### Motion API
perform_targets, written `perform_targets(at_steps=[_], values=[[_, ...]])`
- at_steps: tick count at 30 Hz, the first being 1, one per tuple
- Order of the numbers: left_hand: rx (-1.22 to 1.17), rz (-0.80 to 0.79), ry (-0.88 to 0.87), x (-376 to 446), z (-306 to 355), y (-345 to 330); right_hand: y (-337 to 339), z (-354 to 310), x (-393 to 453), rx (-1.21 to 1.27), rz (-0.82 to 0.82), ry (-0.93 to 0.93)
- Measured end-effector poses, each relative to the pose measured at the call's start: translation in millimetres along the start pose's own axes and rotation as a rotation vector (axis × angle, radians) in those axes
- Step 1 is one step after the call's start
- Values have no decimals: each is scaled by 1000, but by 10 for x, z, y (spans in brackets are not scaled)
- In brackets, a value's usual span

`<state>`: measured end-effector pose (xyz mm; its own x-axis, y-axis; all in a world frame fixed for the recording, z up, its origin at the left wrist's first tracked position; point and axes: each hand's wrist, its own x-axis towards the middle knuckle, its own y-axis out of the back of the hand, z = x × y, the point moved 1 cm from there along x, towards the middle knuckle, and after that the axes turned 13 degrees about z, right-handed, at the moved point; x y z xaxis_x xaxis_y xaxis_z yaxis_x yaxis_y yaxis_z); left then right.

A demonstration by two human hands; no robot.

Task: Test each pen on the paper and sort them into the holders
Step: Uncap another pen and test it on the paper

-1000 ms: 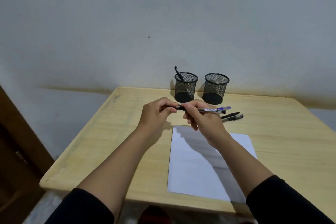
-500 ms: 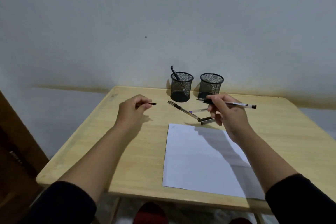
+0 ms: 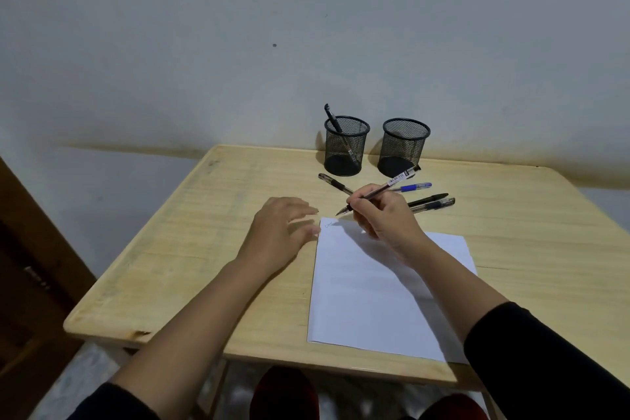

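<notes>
**Op:** Wooden table (image 3: 211, 242), pale top. White paper (image 3: 385, 290) lies on it in portrait. My right hand (image 3: 385, 215) is pinched round a clear-barrel pen (image 3: 378, 193) in a writing grip, tip down just at the paper's far-left corner.

**Rev:** Any marks on the sheet?

**Op:** One small scribble (image 3: 329, 224) at that corner, beside the tip. Too small to read. I can't tell if the tip is touching.

**Rev:** Label on the pen?

**Op:** White sticker with dark print near the back end. Illegible from the head view.

**Rev:** Left hand?

**Op:** Left hand (image 3: 283, 232) is flat on the table, fingers spread and holding nothing, fingertips at the paper's left edge near the top corner.

**Rev:** Other pens?

**Op:** Black-grip pen (image 3: 335, 183) lies on the table in front of the left holder. Blue pen (image 3: 414, 187) behind my right hand, and two dark pens (image 3: 431, 203) lie side by side just right of it. No readable print on any.

**Rev:** Holders?

**Op:** Two black mesh cups at the far edge, near each other. Left holder (image 3: 346, 147) has one dark pen (image 3: 332, 119) leaning left, clip end up. Right holder (image 3: 404, 145) shows only mesh.
</notes>
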<state>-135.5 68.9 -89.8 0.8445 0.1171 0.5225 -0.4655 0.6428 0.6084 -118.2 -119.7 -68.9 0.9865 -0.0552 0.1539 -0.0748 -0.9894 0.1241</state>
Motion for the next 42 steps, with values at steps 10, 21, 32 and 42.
perform_targets(at_steps=[10,21,32,42], values=[[-55,-145,67,-164,74,-105,-43,260,63,-310,8,141],[-65,-149,71,-164,79,-101,-64,245,35,-336,6,186],[-38,-154,54,-162,87,-99,-72,233,30,-364,26,197],[-24,-158,51,-157,79,-106,-89,242,38,-371,65,177]])
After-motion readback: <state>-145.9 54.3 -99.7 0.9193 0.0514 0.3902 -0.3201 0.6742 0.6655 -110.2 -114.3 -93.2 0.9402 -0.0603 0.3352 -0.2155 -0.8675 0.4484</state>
